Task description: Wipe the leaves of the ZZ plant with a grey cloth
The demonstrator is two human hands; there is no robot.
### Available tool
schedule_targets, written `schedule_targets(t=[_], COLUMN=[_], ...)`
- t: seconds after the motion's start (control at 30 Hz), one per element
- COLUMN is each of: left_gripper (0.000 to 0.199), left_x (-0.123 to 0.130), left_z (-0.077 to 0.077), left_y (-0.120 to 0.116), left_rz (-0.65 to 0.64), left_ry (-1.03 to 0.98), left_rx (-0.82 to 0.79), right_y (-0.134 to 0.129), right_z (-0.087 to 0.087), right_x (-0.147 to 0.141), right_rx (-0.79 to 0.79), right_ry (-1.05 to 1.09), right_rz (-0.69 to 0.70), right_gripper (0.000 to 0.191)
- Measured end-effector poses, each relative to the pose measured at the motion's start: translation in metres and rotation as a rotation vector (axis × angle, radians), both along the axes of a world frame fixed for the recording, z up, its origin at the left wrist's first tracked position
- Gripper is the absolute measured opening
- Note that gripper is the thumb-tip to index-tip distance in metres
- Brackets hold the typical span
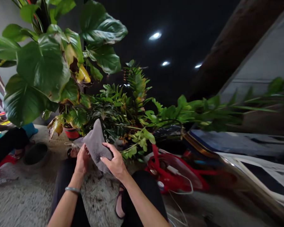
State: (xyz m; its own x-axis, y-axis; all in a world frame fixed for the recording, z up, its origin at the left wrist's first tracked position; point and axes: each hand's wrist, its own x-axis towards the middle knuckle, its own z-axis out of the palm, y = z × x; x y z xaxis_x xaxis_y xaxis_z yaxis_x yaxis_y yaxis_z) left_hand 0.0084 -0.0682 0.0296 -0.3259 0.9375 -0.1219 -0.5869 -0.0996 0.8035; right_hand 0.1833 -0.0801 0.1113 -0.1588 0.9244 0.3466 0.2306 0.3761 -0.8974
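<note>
The soft grey cloth (96,145) was pinched in both grips, left hand (81,160) and right hand (115,162), near the leafy green plants (113,110).

Both bare forearms reach forward side by side. The left hand (82,160), a bangle on its wrist, has its fingers curled closed. The right hand (115,161) spreads thumb and fingers in a clasp.

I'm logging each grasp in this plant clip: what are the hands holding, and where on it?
Both hold a grey cloth: the right hand grips its lower right edge, the left hand its lower left side.
</note>
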Motion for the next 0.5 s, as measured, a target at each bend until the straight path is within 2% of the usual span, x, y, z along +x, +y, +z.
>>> schedule_targets(t=[0.1, 0.2, 0.3, 0.4, 0.5], left_gripper=[0.056, 0.061, 0.064, 0.058, 0.049], left_x=[0.020, 0.035, 0.044, 0.049, 0.046], left_z=[0.018, 0.033, 0.041, 0.043, 0.045], left_y=[-0.028, -0.044, -0.050, -0.051, -0.048], left_rz=[0.005, 0.009, -0.048, -0.057, -0.044], left_ry=[0.004, 0.099, 0.155, 0.176, 0.200], left_rx=[0.036, 0.038, 0.026, -0.046, -0.089], right_y=[-0.008, -0.015, -0.020, -0.028, -0.029], right_z=[-0.003, -0.008, -0.011, -0.012, -0.009], right_x=[-0.006, -0.011, -0.011, -0.004, 0.010], right_rx=[0.010, -0.015, -0.066, -0.060, -0.017], right_ry=[0.024, 0.094, 0.144, 0.132, 0.092], right_rz=[0.007, -0.038, -0.076, -0.068, 0.079], right_gripper=[0.063, 0.071, 0.060, 0.040, 0.039])
